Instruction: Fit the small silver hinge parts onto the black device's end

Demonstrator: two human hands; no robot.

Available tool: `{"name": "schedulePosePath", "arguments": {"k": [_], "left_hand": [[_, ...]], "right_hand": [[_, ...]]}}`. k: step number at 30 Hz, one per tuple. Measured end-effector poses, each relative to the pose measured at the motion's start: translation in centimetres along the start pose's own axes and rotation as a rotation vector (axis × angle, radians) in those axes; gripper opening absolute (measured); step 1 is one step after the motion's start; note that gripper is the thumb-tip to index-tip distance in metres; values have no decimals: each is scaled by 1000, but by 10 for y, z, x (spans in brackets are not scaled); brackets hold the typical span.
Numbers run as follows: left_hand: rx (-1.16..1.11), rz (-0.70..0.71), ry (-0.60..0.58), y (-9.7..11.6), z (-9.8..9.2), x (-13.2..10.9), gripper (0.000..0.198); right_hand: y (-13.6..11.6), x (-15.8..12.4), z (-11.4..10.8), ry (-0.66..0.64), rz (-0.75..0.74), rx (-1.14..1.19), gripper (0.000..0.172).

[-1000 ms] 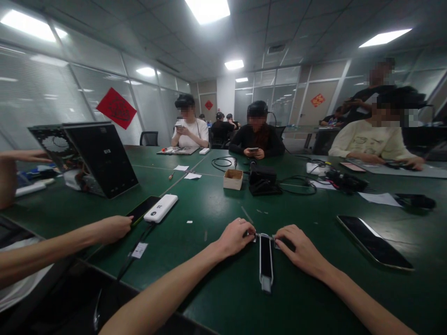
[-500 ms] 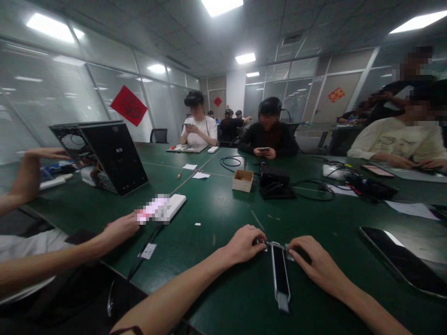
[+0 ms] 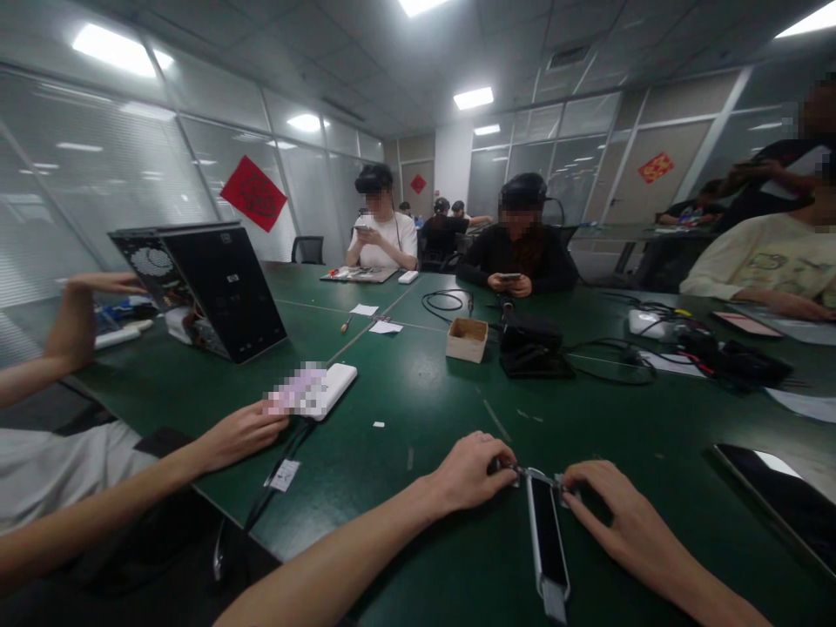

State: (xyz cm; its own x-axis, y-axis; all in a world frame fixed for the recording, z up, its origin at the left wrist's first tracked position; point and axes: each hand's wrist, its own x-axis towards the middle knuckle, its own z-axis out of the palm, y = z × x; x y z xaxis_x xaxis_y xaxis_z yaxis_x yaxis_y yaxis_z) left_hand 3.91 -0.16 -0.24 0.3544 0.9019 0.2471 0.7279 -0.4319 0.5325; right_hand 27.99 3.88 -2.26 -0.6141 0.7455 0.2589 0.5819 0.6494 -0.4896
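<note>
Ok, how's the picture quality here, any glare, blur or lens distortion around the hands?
Head view: the wide lens bows the ceiling and walls; the ceiling light panels blow out white and leave a soft sheen on the green table. Also in the head view, the left hand, right hand and narrow dark device look fairly sharp and evenly lit, and a pixelated patch covers part of the white power bank.

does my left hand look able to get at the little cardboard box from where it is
Probably yes, with a stretch. The left hand rests at the top end of the dark device, and mostly bare green table lies between it and the cardboard box.
</note>
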Motion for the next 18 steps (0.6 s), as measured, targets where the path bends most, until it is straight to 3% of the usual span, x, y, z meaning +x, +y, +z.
{"name": "schedulePosePath", "arguments": {"k": [7,18], "left_hand": [[-6,21,-10,-2,2,0,13],[-13,44,7,-6,5,1,14]], "right_hand": [[11,-2,7,32,-25,-10,28],[0,1,2,42,-22,-24,25]]}}
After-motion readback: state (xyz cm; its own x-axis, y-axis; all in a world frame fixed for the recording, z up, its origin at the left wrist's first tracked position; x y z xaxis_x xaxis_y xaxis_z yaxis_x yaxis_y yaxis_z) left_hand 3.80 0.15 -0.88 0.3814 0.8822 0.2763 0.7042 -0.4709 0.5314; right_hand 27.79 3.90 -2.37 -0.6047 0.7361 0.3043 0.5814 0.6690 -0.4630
